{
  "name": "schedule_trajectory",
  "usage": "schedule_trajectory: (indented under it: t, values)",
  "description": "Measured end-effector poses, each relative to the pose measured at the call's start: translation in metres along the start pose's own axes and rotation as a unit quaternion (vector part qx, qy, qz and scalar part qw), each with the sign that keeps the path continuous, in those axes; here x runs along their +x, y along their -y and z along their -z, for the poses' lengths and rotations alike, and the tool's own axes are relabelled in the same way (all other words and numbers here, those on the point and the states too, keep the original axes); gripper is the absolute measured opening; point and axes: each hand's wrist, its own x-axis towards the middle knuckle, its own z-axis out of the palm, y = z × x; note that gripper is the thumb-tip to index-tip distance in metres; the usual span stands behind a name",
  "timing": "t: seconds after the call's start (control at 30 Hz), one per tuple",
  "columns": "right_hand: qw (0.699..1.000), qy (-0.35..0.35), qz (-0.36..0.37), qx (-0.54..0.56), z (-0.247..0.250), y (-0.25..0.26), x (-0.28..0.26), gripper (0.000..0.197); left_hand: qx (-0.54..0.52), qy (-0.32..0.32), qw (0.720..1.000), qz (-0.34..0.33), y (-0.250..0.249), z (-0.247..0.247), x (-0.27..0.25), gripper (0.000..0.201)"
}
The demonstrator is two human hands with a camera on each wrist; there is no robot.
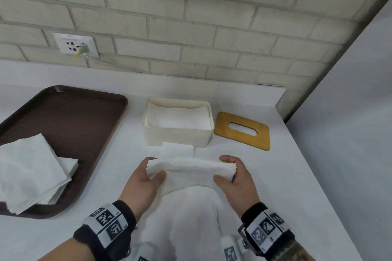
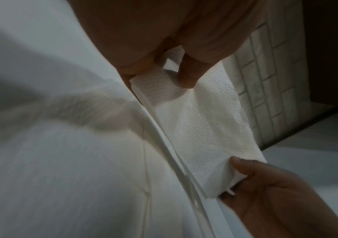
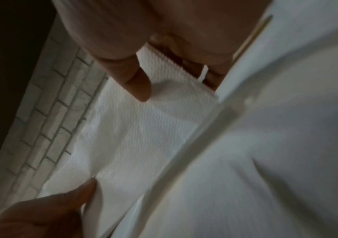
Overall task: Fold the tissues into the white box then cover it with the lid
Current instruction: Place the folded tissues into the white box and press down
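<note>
A folded stack of white tissues (image 1: 191, 167) is held between both hands, just above the counter and in front of the white box (image 1: 177, 137). My left hand (image 1: 151, 172) pinches its left end, thumb on the near side. My right hand (image 1: 228, 170) pinches its right end the same way. The box stands open with tissues (image 1: 177, 117) lying flat inside. The wooden lid (image 1: 242, 130) with an oval slot lies flat to the right of the box. In the wrist views the embossed tissue (image 2: 200, 128) (image 3: 143, 136) spans from one hand to the other.
A dark brown tray (image 1: 70, 125) at the left carries a loose pile of unfolded tissues (image 1: 31, 171). A brick wall with a socket plate (image 1: 76, 45) backs the white counter (image 1: 297, 176). The counter's edge runs down the right side.
</note>
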Motion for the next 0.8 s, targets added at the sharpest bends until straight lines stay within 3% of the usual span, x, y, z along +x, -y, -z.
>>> schedule_trajectory:
  t: [0.13,0.23,0.3,0.33,0.43,0.63,0.73,0.8]
  values:
    - [0.977,0.012,0.141,-0.159,0.009,0.037,0.008,0.059,0.044,0.02,0.998,-0.029,-0.014,0.011,0.003,0.021]
    - [0.898,0.13,0.231,-0.352,-0.009,0.065,0.012,0.081,0.086,0.05,0.993,-0.064,-0.024,0.015,0.005,0.021]
    - [0.855,0.181,0.23,-0.428,-0.025,0.074,0.018,0.077,0.096,0.067,0.989,-0.089,-0.031,0.017,0.005,0.023]
    - [0.854,0.191,0.219,-0.432,-0.03,0.076,0.023,0.065,0.096,0.072,0.988,-0.095,-0.033,0.018,0.006,0.024]
    - [0.894,0.211,0.156,-0.362,-0.033,0.082,0.034,0.026,0.082,0.061,0.991,-0.089,-0.035,0.025,0.01,0.019]
    - [0.897,0.207,0.113,-0.374,-0.02,0.131,0.086,0.021,0.045,0.006,0.999,-0.016,-0.022,0.037,0.028,0.014]
    - [0.876,0.186,0.148,-0.419,-0.024,0.164,0.133,0.021,0.165,0.028,0.986,0.014,-0.008,0.037,0.039,0.006]
    - [0.845,0.2,0.155,-0.471,-0.036,0.177,0.164,0.024,0.257,0.059,0.964,0.024,0.0,0.034,0.042,0.022]
